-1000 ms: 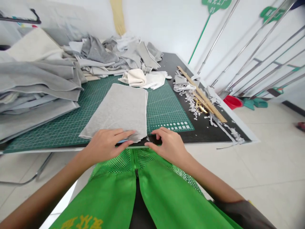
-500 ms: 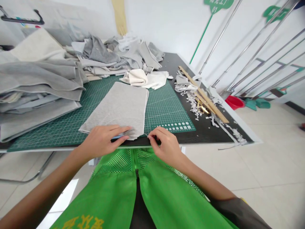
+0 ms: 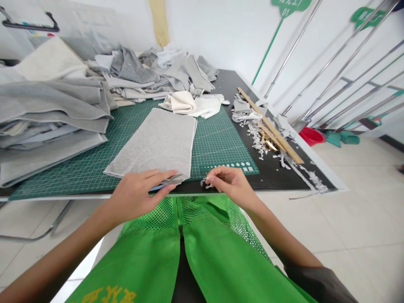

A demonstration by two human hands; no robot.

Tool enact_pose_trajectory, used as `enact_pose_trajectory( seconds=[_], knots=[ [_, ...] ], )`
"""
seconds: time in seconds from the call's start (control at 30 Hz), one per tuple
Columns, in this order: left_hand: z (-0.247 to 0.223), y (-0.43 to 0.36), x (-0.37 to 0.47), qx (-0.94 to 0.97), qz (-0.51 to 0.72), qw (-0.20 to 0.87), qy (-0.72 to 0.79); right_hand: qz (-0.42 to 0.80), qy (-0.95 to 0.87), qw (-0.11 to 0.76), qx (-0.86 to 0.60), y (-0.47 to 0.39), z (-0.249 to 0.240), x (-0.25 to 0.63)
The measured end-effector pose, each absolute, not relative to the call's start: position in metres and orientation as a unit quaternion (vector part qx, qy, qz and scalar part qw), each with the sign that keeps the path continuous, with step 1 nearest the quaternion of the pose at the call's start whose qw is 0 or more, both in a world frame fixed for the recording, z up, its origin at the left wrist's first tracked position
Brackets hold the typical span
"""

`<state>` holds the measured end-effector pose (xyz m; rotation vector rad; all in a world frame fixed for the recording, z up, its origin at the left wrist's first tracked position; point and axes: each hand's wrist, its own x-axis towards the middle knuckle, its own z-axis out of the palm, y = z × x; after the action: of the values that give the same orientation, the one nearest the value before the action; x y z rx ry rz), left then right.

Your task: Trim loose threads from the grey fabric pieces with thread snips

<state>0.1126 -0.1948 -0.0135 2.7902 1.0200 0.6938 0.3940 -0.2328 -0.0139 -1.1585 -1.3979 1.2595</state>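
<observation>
A folded light grey cloth (image 3: 160, 141) lies on the green cutting mat (image 3: 217, 134), its near corner reaching the table edge. My left hand (image 3: 140, 189) rests at that near edge, with thumb and fingertips closed on the cloth. A bluish sliver (image 3: 156, 187) shows under the fingers; I cannot make out what it is. To the right, my right hand (image 3: 230, 183) is apart from the cloth. Its thumb and finger pinch a small tangled scrap of thread (image 3: 205, 183) just above the dark table edge.
Grey fabric is stacked (image 3: 53, 113) at left, with a heap of cloths (image 3: 158, 69) behind. A cream cloth (image 3: 179, 102) lies at the mat's back. On the right are a wooden ruler (image 3: 274, 130), gold-handled scissors (image 3: 268, 144) and white scraps (image 3: 257, 136).
My right hand has moved right, away from the cloth's corner, with a thread scrap between its fingers. My left hand has stayed on the near edge, shifting only slightly.
</observation>
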Motion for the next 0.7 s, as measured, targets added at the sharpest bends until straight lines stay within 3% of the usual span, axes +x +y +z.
enact_pose_trajectory(
  seconds=[0.43,0.57,0.7],
  knots=[
    [-0.015,-0.196,0.117,0.910,0.230,0.068,0.339,0.436,-0.585,0.489,-0.478,-0.234,0.009,0.412],
    [-0.026,-0.192,0.118,0.905,0.235,0.089,0.343,0.327,-0.600,0.520,-0.513,-0.235,0.022,0.436],
    [-0.031,-0.188,0.118,0.897,0.244,0.105,0.353,0.132,-0.597,0.533,-0.585,-0.232,0.033,0.473]
  ],
)
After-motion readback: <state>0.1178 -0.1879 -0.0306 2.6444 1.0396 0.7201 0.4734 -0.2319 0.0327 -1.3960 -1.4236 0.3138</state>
